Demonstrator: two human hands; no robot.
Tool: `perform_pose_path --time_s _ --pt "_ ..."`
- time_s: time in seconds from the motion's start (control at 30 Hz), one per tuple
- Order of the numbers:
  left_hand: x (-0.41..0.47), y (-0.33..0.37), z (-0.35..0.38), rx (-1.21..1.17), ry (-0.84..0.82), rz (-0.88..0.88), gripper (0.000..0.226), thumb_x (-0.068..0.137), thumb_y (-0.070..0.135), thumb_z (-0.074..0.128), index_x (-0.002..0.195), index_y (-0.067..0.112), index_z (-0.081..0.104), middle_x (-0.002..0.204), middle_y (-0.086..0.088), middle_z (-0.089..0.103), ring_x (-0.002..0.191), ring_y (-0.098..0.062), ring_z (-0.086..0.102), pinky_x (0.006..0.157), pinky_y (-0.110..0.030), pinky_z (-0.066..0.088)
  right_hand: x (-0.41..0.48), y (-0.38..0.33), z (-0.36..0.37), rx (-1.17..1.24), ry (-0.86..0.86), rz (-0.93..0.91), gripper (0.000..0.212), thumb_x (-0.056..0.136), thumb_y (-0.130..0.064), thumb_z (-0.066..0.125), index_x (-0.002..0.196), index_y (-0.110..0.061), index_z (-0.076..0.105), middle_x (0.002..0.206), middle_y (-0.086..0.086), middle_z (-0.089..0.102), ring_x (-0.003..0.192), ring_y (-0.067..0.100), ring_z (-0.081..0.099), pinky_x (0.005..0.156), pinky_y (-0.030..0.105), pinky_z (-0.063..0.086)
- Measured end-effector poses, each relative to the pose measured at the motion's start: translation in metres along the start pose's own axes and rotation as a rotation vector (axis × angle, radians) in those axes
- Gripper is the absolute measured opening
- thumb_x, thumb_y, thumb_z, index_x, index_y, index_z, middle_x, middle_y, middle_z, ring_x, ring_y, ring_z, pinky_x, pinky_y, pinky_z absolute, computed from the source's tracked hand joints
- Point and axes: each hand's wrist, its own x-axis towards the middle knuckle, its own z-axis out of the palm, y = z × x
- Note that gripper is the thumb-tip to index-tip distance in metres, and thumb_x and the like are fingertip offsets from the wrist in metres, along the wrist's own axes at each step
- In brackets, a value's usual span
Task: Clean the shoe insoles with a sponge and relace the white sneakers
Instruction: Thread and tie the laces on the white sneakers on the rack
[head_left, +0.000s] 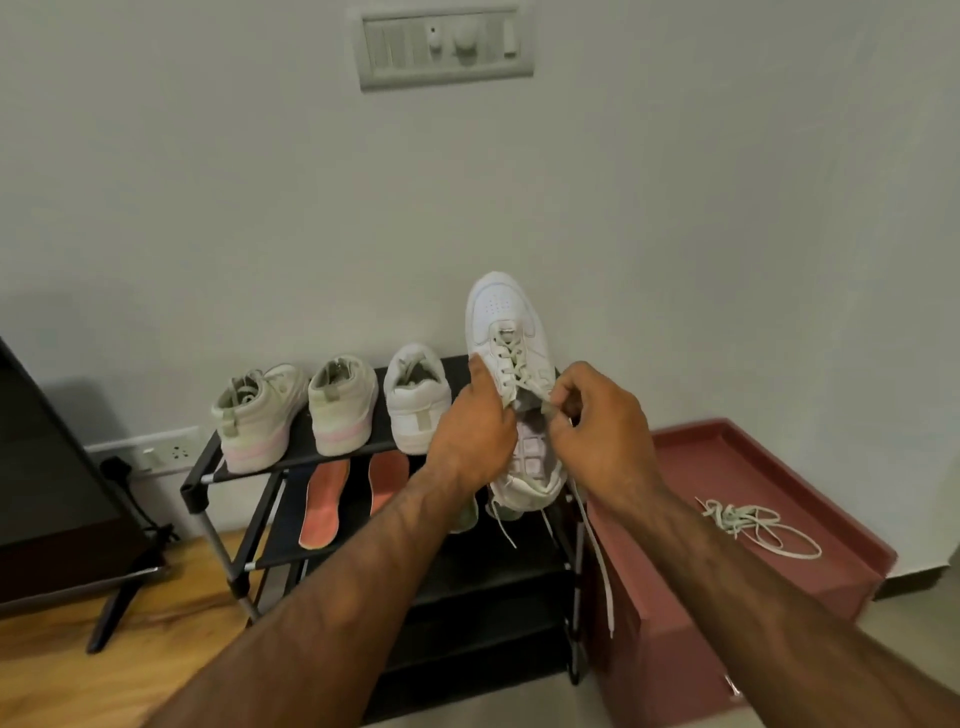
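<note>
Though blurry, sneaker (506, 319) seemingly between hands (475, 434) (597, 431).

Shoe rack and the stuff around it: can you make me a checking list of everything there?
Surface: black shoe rack; three pale shoes on its top shelf.
Job's things: white sneaker, partly laced, toe up; two orange insoles on the second shelf; no sponge seen.
Clutter: loose lace on the red box.
Hands: left hand holds the sneaker; right hand pinches its lace.
Cables: black cord at the wall socket, left.
Surroundings: pale wall, switch panel, wooden floor.
</note>
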Motion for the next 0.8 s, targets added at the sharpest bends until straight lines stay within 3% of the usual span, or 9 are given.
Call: perform_pose_path --time_s 0.3,0.43,0.63,0.73,0.8 --pt "0.034 -0.036 0.036 0.056 -0.127 -0.099 0.085 0.106 0.027 0.048 0.161 0.009 -0.013 0.143 -0.017 0.054 0.118 -0.03 0.062 0.099 -0.049 0.055 0.033 0.03 0.031 -0.019 -0.142 0.11 0.033 0.083 -0.005 0.073 0.091 -0.031 0.054 0.086 -0.011 0.064 0.077 0.01 0.064 0.067 0.038 0.06" --pt "0.032 -0.051 0.051 0.071 -0.084 -0.082 0.083 0.103 0.026 0.048 0.162 0.013 -0.009 0.146 -0.018 0.049 0.122 -0.031 0.06 0.1 -0.05 0.054 0.034 0.04 0.042 -0.009 -0.208 0.121 0.042 0.076 -0.002 0.072 0.101 -0.033 0.058 0.087 -0.01 0.063 0.077 0.011 0.063 0.07 0.039 0.06" --pt "0.039 -0.056 0.05 0.205 -0.02 -0.1 0.081 0.098 0.034 0.056 0.159 0.013 0.006 0.125 -0.015 0.06 0.113 -0.031 0.056 0.09 -0.046 0.055 0.046 0.047 0.046 -0.02 -0.249 0.155 0.049 0.075 -0.008 0.074 0.115 -0.035 0.066 0.092 -0.012 0.064 0.076 0.007 0.064 0.073 0.033 0.06" --pt "0.043 -0.054 0.049 0.256 -0.092 -0.116 0.088 0.097 0.031 0.056 0.16 0.01 -0.002 0.122 -0.015 0.063 0.11 -0.031 0.061 0.089 -0.044 0.056 0.054 0.047 0.042 -0.011 -0.331 0.137 0.045 0.076 -0.006 0.073 0.113 -0.032 0.071 0.093 -0.01 0.066 0.079 0.008 0.064 0.075 0.027 0.057" --pt "0.048 -0.051 0.046 0.315 -0.147 -0.134 0.09 0.099 0.029 0.053 0.16 0.005 -0.008 0.12 -0.015 0.066 0.109 -0.032 0.063 0.086 -0.041 0.053 0.062 0.044 0.035 0.043 -0.396 0.167 0.045 0.078 -0.003 0.068 0.114 -0.029 0.073 0.096 -0.008 0.068 0.085 0.01 0.066 0.082 0.03 0.058"
